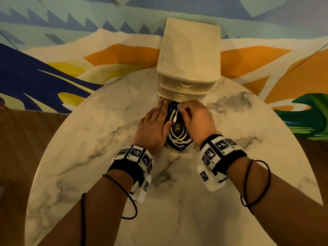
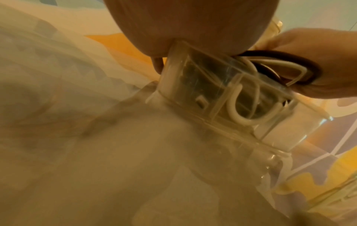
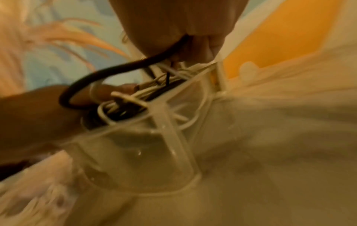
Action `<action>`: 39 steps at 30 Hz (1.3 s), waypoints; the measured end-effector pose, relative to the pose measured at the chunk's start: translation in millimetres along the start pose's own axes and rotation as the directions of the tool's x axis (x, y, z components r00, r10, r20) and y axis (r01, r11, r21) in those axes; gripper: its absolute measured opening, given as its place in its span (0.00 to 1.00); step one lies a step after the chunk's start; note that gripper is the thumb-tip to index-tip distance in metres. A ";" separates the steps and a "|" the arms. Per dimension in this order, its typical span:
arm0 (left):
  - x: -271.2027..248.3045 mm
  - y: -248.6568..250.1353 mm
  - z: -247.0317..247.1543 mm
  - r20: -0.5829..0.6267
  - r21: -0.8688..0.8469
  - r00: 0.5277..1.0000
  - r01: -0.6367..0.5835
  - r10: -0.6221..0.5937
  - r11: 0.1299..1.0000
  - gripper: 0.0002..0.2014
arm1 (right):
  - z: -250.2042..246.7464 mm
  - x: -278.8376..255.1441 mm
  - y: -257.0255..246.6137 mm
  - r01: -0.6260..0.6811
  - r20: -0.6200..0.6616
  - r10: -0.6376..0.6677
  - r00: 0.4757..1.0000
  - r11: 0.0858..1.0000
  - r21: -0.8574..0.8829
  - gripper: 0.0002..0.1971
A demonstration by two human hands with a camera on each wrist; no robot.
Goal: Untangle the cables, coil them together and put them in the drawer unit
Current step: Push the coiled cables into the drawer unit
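I see the bottom drawer (image 1: pixel 179 151) of the cream drawer unit (image 1: pixel 190 55) pulled out toward me on the round marble table (image 1: pixel 92 139), and the bundle of black and white cables (image 1: pixel 175 132) sits inside it, still heaped above the clear rim.

My left hand (image 1: pixel 154 128) lies flat along the drawer's left side, fingers straight and pressed together, thumb resting against the coil. I judge it is there as a fence, keeping the loops from springing over that edge and steadying the light plastic drawer against the push from the other side.

My right hand (image 1: pixel 197 118) is curled over the far right part of the bundle. In the right wrist view its fingers (image 3: pixel 199 49) close on a black cable loop (image 3: pixel 108 73) together with some white strands, feeding them down into the drawer. That loop arches well clear of the rim, so it is the part most likely to catch when the drawer slides home.

The 2 upper drawers are closed. I judge the task to be in its last stretch: cables coiled as 1 bundle and mostly in, not yet tucked flat, drawer not yet shut. The next move calls for pressing the stray loop below the rim before pushing.
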State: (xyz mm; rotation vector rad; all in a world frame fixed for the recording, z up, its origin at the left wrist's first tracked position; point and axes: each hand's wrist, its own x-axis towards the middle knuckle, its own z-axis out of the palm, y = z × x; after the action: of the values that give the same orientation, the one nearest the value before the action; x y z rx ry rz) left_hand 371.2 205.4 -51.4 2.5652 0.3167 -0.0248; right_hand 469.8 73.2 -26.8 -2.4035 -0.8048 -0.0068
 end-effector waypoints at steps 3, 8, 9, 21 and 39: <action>-0.6 1.0 -1.2 -0.004 -0.009 1.000 -0.003 0.003 1.000 0.32 | 5.8 2.7 -6.7 0.067 0.107 -0.060 0.992 0.996 -0.060 0.08; -1.6 2.9 -1.8 0.011 0.020 1.000 -0.009 0.009 1.000 0.34 | 6.2 -6.3 0.8 0.083 0.059 -0.082 0.995 0.996 -0.028 0.08; -1.5 3.5 -1.6 0.011 0.022 1.000 -0.009 0.009 1.000 0.33 | 5.7 -7.4 1.4 0.026 0.014 -0.027 1.000 0.998 0.056 0.08; -0.1 1.0 -1.0 0.004 0.053 1.000 -0.013 0.013 0.998 0.34 | -1.8 -33.4 21.0 -0.076 -0.216 0.161 0.963 0.932 0.355 0.16; -2.8 3.7 -3.5 -0.039 0.014 0.999 -0.006 0.007 1.000 0.32 | 6.5 -20.0 17.7 -0.055 -0.171 0.115 0.979 0.946 0.319 0.11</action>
State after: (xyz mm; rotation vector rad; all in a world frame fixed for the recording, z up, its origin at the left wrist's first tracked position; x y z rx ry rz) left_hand 369.1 203.6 -46.3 2.5830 0.3239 0.0257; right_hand 462.0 54.4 -45.4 -2.0973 -0.5666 -0.0659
